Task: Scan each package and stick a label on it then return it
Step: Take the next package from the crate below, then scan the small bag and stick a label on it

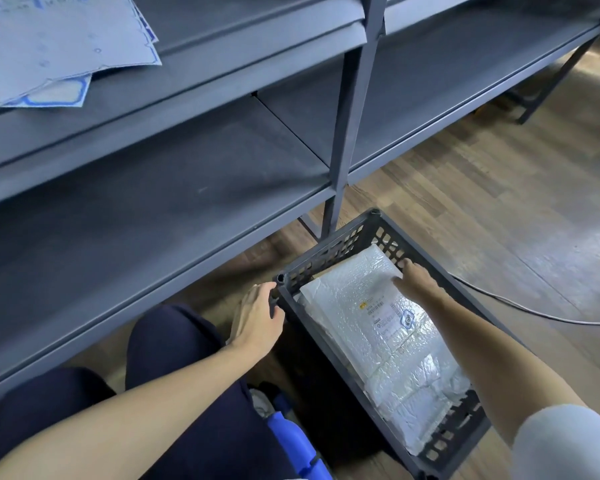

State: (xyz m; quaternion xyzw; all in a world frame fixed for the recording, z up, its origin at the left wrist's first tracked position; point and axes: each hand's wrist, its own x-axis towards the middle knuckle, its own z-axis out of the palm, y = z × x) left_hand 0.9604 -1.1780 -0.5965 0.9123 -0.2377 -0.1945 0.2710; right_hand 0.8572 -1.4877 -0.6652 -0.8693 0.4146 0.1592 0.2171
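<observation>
Grip, right hand: fingers lay spread and flat on the far end of the top package in the crate, not closed round it.
Grip, left hand: fingers loosely apart, tips touching the crate's near-left corner post; whether it clasped the post, I could not tell.
Package: white bubble mailer lying face up inside the crate, above other mailers; it bore a printed label with a blue sticker beside it.
Crate: dark slotted plastic, standing on the wood floor just in front of the shelf.
Sheets: blue-bordered label sheets lay on an upper shelf level, well left of and above the crate.
Cable: ran across the floor right of the crate.
</observation>
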